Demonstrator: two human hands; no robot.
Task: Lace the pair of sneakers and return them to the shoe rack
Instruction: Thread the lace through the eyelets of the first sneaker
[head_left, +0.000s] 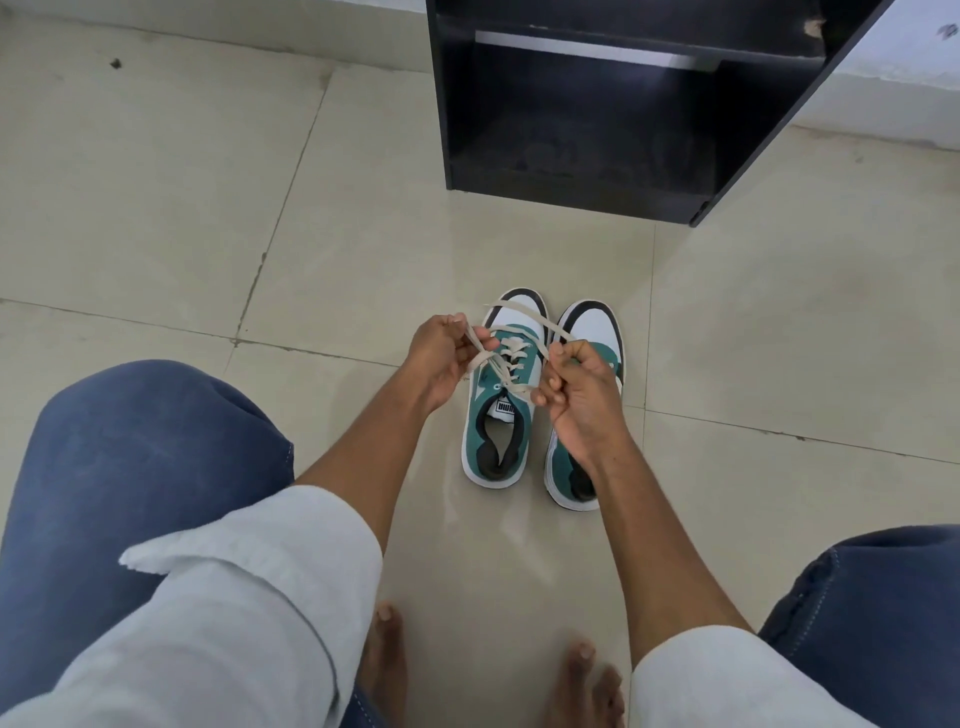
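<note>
I see my left hand (441, 358) and right hand (576, 384) each clenched on an end of the lace (511, 358) above the left sneaker (501, 415) on the floor (260, 234), toes pointing toward the shoe rack (597, 130).

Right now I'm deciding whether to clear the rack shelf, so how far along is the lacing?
Done: the left sneaker looks laced through its eyelets. In hand: the left hand and right hand each hold an end of its lace, apparently tying it. Left: the right sneaker, its lacing hidden, and both shoes, on the floor before the black rack.
</note>
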